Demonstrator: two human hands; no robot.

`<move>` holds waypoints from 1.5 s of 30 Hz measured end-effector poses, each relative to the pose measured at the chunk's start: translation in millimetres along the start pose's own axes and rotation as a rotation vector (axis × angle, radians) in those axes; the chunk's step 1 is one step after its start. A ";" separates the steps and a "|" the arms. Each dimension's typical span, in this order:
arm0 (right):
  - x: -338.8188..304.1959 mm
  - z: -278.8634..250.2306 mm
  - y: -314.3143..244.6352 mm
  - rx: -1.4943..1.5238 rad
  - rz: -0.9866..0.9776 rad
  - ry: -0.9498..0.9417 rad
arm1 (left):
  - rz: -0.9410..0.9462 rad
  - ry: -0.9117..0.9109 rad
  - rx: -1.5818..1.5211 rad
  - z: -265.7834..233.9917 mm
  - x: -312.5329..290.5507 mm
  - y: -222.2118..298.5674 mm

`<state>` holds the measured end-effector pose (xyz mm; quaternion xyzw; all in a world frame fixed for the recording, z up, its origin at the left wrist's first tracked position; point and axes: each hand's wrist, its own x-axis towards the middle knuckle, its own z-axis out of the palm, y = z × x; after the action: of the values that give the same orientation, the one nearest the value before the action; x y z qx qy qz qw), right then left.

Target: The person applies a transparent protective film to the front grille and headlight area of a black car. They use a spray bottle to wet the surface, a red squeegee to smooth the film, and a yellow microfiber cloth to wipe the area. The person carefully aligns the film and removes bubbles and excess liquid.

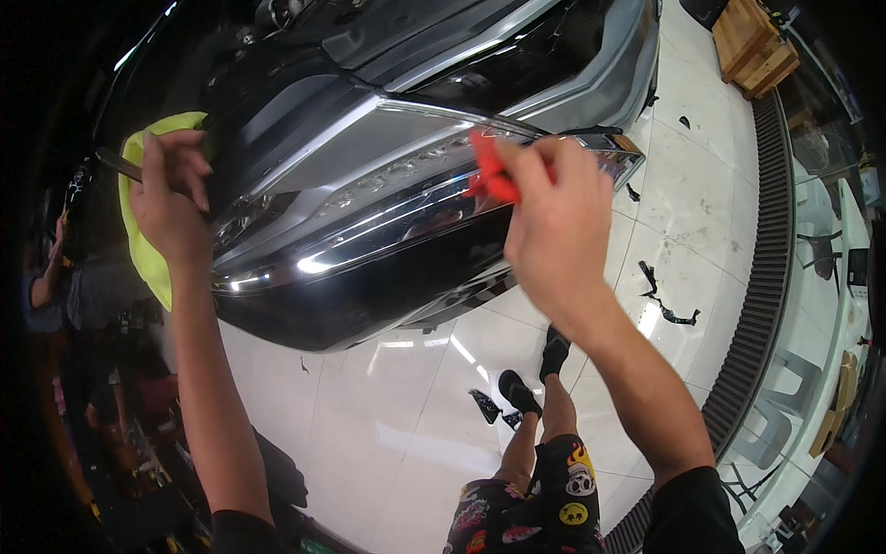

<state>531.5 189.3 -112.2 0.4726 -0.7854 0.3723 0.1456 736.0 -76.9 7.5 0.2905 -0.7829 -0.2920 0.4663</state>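
In front of me is the front corner of a black car, with its clear headlight [369, 185] above a glossy bumper [397, 286]. My right hand [563, 212] is closed on a small red piece [494, 171], perhaps a squeegee, at the headlight's outer end; motion blurs it. My left hand [171, 203] lies against a yellow-green cloth [148, 263] at the car's front. Between its curled fingers sits a slim dark metallic tool [118, 164], its kind unclear. Whether the left fingers also grip the cloth cannot be seen.
Dark film-like scraps [669, 309] and a larger dark scrap [484, 406] lie on the white tiled floor [369, 434] near my feet. A dark floor grate [757, 295] runs along the right. Beyond stand a wooden crate [752, 46] and grey stools [766, 434].
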 end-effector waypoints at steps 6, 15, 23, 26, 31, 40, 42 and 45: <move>-12.5 -9.0 -18.3 0.084 0.006 0.020 | -0.027 0.018 -0.029 -1.3 -0.3 -2.3; 31.1 13.3 -12.9 -0.002 -0.041 0.071 | -0.045 0.004 -0.080 8.0 -2.5 6.6; 44.1 1.7 -37.7 0.031 -0.010 -0.016 | -0.097 0.005 -0.162 9.6 -3.9 5.7; 50.3 -3.7 -47.8 0.053 0.000 -0.025 | -0.135 0.005 -0.189 5.0 -4.0 5.2; 47.6 -4.7 -46.1 0.021 -0.010 -0.068 | -0.149 -0.010 -0.259 10.1 -5.2 4.2; 2.7 -83.5 -57.8 0.510 0.085 -0.095 | -0.154 0.014 -0.206 5.2 -11.0 -13.2; -16.8 -122.0 -67.8 0.778 0.197 -0.199 | -0.193 0.010 -0.167 -0.2 -14.2 -11.9; -7.7 -207.0 -65.2 0.988 0.185 -0.399 | -0.114 0.044 -0.207 5.8 -9.4 -24.7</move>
<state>565.4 325.7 53.4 0.4751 -0.5677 0.6114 -0.2796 739.0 -85.3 -18.0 0.2911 -0.7204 -0.3911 0.4934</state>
